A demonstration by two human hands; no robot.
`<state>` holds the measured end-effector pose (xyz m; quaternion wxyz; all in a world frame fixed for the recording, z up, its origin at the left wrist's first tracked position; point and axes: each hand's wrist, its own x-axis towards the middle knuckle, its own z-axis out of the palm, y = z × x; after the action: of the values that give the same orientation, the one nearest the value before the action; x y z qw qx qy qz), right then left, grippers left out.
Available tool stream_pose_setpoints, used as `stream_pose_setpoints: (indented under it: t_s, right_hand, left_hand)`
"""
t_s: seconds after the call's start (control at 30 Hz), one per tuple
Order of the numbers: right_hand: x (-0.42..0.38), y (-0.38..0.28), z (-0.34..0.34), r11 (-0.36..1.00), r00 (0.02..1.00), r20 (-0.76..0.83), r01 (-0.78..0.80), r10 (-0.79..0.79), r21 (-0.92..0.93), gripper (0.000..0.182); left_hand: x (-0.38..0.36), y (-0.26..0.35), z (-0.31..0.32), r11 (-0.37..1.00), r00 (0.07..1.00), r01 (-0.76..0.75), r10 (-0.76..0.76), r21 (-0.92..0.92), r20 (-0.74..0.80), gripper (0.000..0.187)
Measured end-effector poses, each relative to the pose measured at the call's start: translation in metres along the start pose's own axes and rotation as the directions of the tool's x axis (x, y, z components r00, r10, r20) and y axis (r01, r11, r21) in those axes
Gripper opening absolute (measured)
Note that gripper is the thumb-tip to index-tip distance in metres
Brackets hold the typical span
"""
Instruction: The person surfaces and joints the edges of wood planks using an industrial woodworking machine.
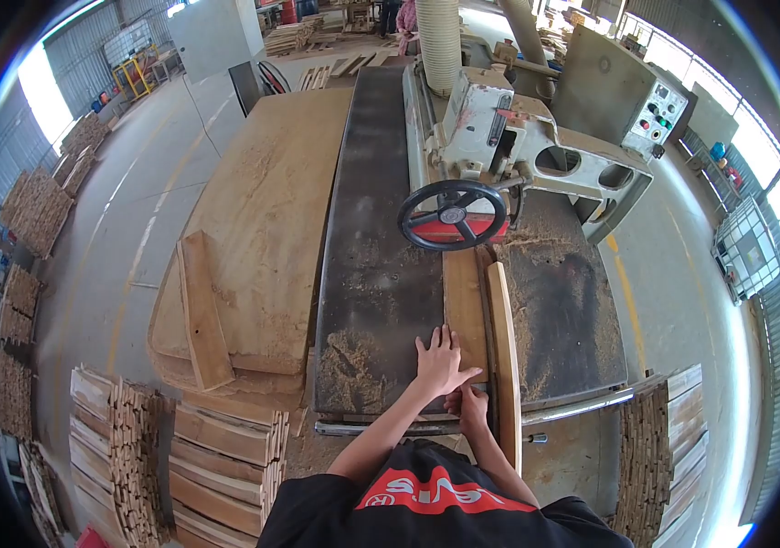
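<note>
On the dark metal machine table (367, 320) a flat wooden board (465, 306) points away toward the machine with the black handwheel (452, 216). My left hand (442, 365) lies on the board's near part with its fingers spread. Just right of it and nearer to me, my right hand (469, 404) is curled at the board's near end; its fingertips are partly hidden. A long light wooden strip (505, 356) runs along the right side of the board, with a dark narrow gap between them.
A wooden side table (266, 201) with a loose plank (203, 310) stands left. Stacked boards (216, 466) lie at the near left, more (659, 457) at the near right. A control panel (657, 119) stands at the back right. Sawdust covers parts of the table.
</note>
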<state>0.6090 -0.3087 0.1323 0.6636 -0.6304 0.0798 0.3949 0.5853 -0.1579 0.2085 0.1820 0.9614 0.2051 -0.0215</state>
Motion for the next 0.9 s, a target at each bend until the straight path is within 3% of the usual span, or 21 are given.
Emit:
stream_pose_setpoints:
  t_s: [0.63, 0.9]
  right_hand:
    - [0.0012, 0.0012, 0.0002, 1.000, 1.000, -0.020, 0.000, 0.000, -0.029, 0.052]
    - [-0.0024, -0.0017, 0.0022, 1.000, 1.000, -0.020, -0.002, 0.002, -0.007, 0.050]
  left_hand:
    - [0.0019, 0.0000, 0.0039, 1.000, 1.000, 0.008, -0.008, -0.011, -0.019, 0.085]
    - [0.0019, -0.0018, 0.0068, 1.000, 0.999, 0.003, -0.004, -0.018, -0.044, 0.082]
